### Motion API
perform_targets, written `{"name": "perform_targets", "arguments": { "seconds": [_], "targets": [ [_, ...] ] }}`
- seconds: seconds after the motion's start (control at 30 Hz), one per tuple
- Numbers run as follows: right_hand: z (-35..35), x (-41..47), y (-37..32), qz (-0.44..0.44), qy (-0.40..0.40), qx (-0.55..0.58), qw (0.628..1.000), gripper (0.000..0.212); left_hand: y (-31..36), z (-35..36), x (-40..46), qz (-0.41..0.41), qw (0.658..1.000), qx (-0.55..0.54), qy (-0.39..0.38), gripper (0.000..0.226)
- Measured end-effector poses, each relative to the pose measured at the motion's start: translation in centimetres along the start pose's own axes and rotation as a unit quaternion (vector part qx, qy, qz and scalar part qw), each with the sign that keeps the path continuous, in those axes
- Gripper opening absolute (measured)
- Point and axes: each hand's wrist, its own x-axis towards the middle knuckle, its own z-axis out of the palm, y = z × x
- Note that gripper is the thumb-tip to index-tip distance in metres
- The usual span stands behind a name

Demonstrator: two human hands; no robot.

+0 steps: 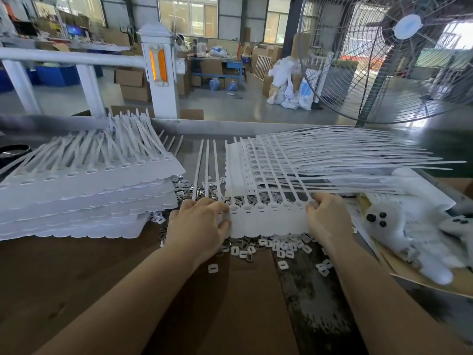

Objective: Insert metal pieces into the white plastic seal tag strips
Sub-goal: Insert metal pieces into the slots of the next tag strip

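**A:** Why is the strip held at both ends like that?

**B:** My guess is to keep it flat and taut. The left hand pinches one end of the tag row, thumb under the edge and fingers curled over the top. The right hand pinches the other end, fingertips closed on the last tag head. Between the two grips the row of sockets faces up, each one open to view.

**A:** And the metal pieces?

**B:** The pieces lie loose in a heap directly beneath and just nearer the person than the held strip, some spilling past the right wrist. Having them under the grip probably means a short reach for each one. Neither hand holds a piece as far as I can see.

**A:** The long tails?

**B:** They fan away from the grips, out over another sheet lying beyond the hands, so they stay clear of the sockets.

**A:** The pile beyond the left hand?

**B:** A stack of strips, squared up, well outside the left grip. Whether those are filled or waiting I cannot tell.

**A:** So where does the task stand?

**B:** I'd judge this strip is being positioned or checked; one hand must let go to pick up a piece.
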Motion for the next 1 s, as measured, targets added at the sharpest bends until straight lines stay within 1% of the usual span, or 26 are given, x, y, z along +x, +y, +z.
{"name": "perform_targets", "arguments": {
  "seconds": [0.13, 0.2, 0.23, 0.3, 0.37, 0.43, 0.5, 0.73, 0.8, 0.87, 0.93, 1.0],
  "targets": [
    [0.5, -0.2, -0.4, 0.001, 0.023, -0.049, 0.999, 0.028, -0.1, 0.3, -0.2, -0.005, 1.0, -0.011, 0.016, 0.036],
    [0.7, -0.6, -1.0, -0.011, 0.042, -0.085, 0.995, 0.026, -0.2, 0.5, -0.2, -0.006, 1.0, -0.017, 0.025, 0.036],
    [0.9, -0.9, -1.3, -0.03, 0.054, -0.09, 0.994, 0.026, -0.2, 0.5, -0.3, -0.008, 0.999, -0.019, 0.03, 0.036],
    [1.5, -1.6, -2.4, -0.089, 0.065, -0.058, 0.992, 0.028, -0.3, 0.7, -0.4, -0.01, 0.999, -0.027, 0.039, 0.036],
    [2.2, -2.3, -3.7, -0.156, 0.049, -0.01, 0.986, 0.029, -0.3, 0.8, -0.4, -0.01, 0.998, -0.033, 0.044, 0.035],
    [3.1, -3.1, -4.9, -0.217, 0.027, 0.013, 0.976, 0.026, -0.3, 0.9, -0.5, -0.007, 0.998, -0.032, 0.049, 0.036],
    [3.9, -3.7, -5.5, -0.252, 0.017, 0.021, 0.967, 0.022, -0.4, 1.1, -0.7, -0.003, 0.998, -0.03, 0.056, 0.037],
    [4.9, -4.2, -5.3, -0.269, 0.034, 0.021, 0.962, 0.019, -0.5, 1.3, -0.9, 0.03, 0.996, -0.026, 0.083, 0.035],
    [5.0, -4.1, -5.2, -0.271, 0.035, 0.02, 0.962, 0.018, -0.6, 1.0, -1.1, 0.054, 0.993, -0.035, 0.097, 0.029],
    [5.0, -4.0, -5.2, -0.269, 0.031, 0.024, 0.962, 0.018, -0.7, 0.6, -1.2, 0.079, 0.99, -0.065, 0.1, 0.017],
    [5.1, -3.9, -5.0, -0.265, 0.024, 0.031, 0.963, 0.018, -0.8, 0.1, -1.4, 0.107, 0.988, -0.089, 0.072, 0.008],
    [5.0, -3.8, -4.9, -0.26, 0.017, 0.039, 0.965, 0.018, -0.7, -0.2, -1.5, 0.14, 0.985, -0.097, 0.025, 0.006]
  ]
}}
